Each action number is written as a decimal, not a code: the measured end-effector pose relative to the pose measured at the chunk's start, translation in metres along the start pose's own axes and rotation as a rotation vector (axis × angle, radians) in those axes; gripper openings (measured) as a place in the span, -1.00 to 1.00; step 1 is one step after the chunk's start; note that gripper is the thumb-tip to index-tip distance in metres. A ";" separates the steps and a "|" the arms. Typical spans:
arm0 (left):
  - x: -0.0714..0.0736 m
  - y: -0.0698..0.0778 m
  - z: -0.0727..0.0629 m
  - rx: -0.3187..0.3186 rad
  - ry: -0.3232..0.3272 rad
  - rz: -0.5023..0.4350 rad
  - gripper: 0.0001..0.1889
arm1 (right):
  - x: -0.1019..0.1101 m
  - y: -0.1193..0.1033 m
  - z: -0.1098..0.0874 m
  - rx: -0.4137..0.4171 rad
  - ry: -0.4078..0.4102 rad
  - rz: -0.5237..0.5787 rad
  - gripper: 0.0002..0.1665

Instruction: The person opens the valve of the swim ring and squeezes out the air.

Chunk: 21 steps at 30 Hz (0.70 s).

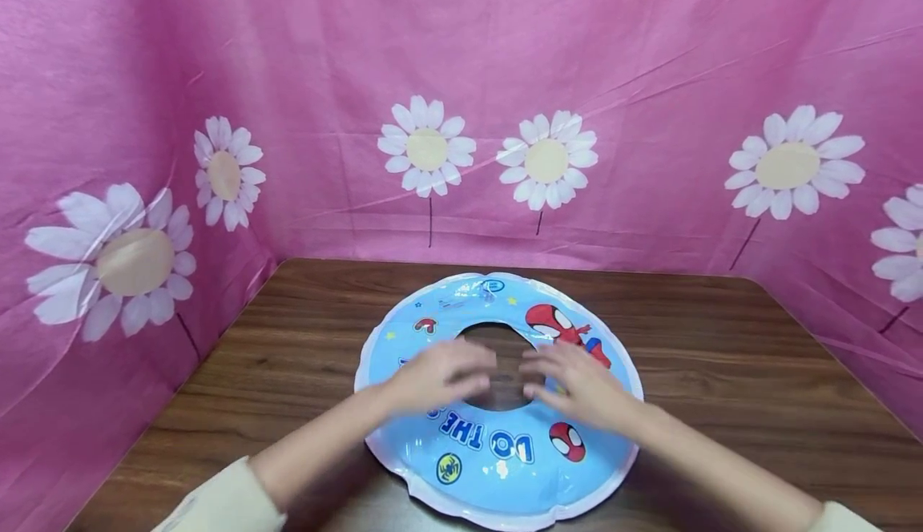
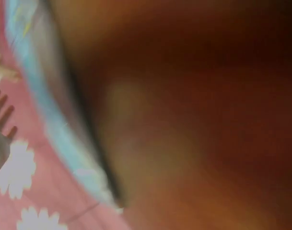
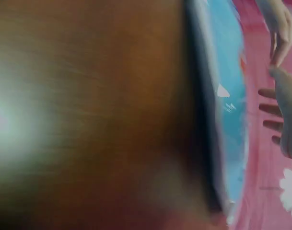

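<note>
Ring [image 1: 490, 476] is lying on tabletop [image 1: 721, 340], left hand [image 1: 436, 376] and right hand [image 1: 587, 384], loosely spread and gripping nothing, are hovering above it; it's looking light, soft, slick, likely inviting holds at 2 opposite sides.

Cream sleeves [image 1: 227, 501], bare fingers [image 1: 473, 357]

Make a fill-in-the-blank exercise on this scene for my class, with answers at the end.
The ring on the table is mostly light ____.
The cloth behind it is ____ in colour.
The daisies have ____ petals.
The yellow badge lies nearer the left hand than the ____ hand.
Missing words: blue; pink; white; right.
</note>
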<state>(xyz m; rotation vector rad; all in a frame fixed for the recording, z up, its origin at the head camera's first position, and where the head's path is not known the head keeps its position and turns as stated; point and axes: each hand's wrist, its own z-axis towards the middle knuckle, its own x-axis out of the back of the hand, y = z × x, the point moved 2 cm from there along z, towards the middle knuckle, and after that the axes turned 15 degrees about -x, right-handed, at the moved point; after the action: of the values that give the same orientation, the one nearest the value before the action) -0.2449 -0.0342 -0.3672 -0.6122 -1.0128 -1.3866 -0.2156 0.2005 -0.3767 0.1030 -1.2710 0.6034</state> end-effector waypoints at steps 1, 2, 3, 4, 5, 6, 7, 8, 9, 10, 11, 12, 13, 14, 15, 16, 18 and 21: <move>-0.006 0.009 -0.008 -0.076 -0.076 0.026 -0.56 | -0.003 -0.005 -0.009 0.029 -0.017 -0.017 -0.55; -0.013 0.016 -0.016 -0.134 -0.147 0.042 -0.50 | -0.007 -0.009 -0.018 0.052 -0.033 -0.041 -0.49; -0.019 0.023 -0.024 -0.176 -0.213 0.059 -0.44 | -0.012 -0.012 -0.026 0.069 -0.048 -0.062 -0.43; -0.024 0.027 -0.031 -0.202 -0.272 0.071 -0.39 | -0.016 -0.013 -0.033 0.082 -0.061 -0.077 -0.38; -0.030 0.029 -0.037 -0.218 -0.320 0.072 -0.36 | -0.020 -0.014 -0.039 0.088 -0.076 -0.087 -0.34; -0.035 0.031 -0.042 -0.228 -0.360 0.073 -0.34 | -0.024 -0.014 -0.044 0.088 -0.092 -0.096 -0.29; -0.040 0.031 -0.046 -0.228 -0.398 0.074 -0.34 | -0.029 -0.013 -0.049 0.085 -0.110 -0.108 -0.25; -0.045 0.032 -0.049 -0.232 -0.426 0.076 -0.34 | -0.033 -0.012 -0.052 0.089 -0.123 -0.121 -0.22; -0.049 0.031 -0.052 -0.229 -0.450 0.082 -0.35 | -0.038 -0.011 -0.055 0.096 -0.131 -0.130 -0.20; -0.052 0.031 -0.054 -0.228 -0.469 0.087 -0.35 | -0.042 -0.010 -0.057 0.105 -0.135 -0.138 -0.19; -0.055 0.030 -0.056 -0.226 -0.484 0.094 -0.36 | -0.045 -0.010 -0.058 0.110 -0.134 -0.143 -0.18; -0.058 0.030 -0.057 -0.226 -0.495 0.098 -0.36 | -0.048 -0.009 -0.059 0.115 -0.131 -0.146 -0.18; -0.059 0.030 -0.058 -0.227 -0.501 0.103 -0.36 | -0.050 -0.009 -0.060 0.120 -0.127 -0.146 -0.18; -0.060 0.029 -0.059 -0.228 -0.505 0.105 -0.36 | -0.051 -0.009 -0.060 0.121 -0.125 -0.142 -0.18; -0.061 0.029 -0.059 -0.228 -0.508 0.111 -0.36 | -0.051 -0.009 -0.060 0.111 -0.130 -0.134 -0.18; -0.061 0.029 -0.059 -0.231 -0.508 0.115 -0.36 | -0.051 -0.010 -0.059 0.099 -0.136 -0.124 -0.18; -0.061 0.028 -0.059 -0.234 -0.510 0.129 -0.35 | -0.047 -0.013 -0.057 0.061 -0.159 -0.103 -0.18; -0.061 0.027 -0.058 -0.231 -0.516 0.136 -0.35 | -0.041 -0.024 -0.050 0.007 -0.194 -0.090 -0.14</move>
<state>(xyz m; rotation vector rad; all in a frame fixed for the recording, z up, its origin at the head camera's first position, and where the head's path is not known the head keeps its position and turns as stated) -0.1989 -0.0495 -0.4418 -1.2323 -1.1931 -1.2595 -0.1673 0.1848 -0.4239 0.2279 -1.4438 0.5300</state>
